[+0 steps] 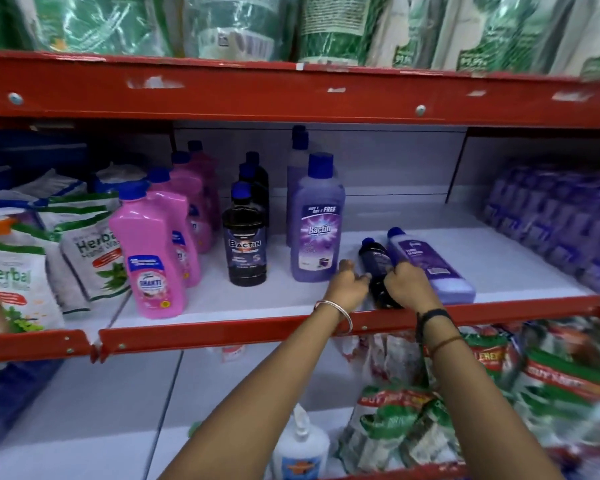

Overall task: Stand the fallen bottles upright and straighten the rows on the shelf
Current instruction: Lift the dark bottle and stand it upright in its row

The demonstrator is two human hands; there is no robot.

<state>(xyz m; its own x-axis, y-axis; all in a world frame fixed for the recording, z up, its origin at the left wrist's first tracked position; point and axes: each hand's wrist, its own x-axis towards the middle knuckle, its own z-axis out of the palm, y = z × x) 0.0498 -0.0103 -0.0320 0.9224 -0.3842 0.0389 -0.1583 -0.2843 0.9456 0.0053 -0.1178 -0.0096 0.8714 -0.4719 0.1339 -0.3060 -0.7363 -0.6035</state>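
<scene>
— What have your hands got hold of?

— Both are on the fallen black bottle (378,271), which lies on its side on the white shelf (499,258), blue cap pointing to the far side, base toward the red front rail (222,334). My right hand (411,285) is wrapped over its lower half from the right. My left hand (349,284) has its fingers curled against the left side of the bottle, though I can't make out whether they close around it.

— Anything else down?

— Yes, a fallen purple bottle (430,265) lies just to the right of the black one, touching it along the side, cap also pointing away from me.

— And the ones that are standing?

— Left of my hands stands a tall purple Bactin bottle (316,226), with another purple one behind it. Further left is a row of black Bactin bottles (246,237) running toward the back, then a row of pink bottles (151,254) with blue caps, the nearest one at the front edge.

— What flanks them?

— Herbal hand wash pouches (90,258) at the far left, and purple wrapped packs (551,220), blurred, at the right. Green packs (326,26) sit on the shelf above.
</scene>
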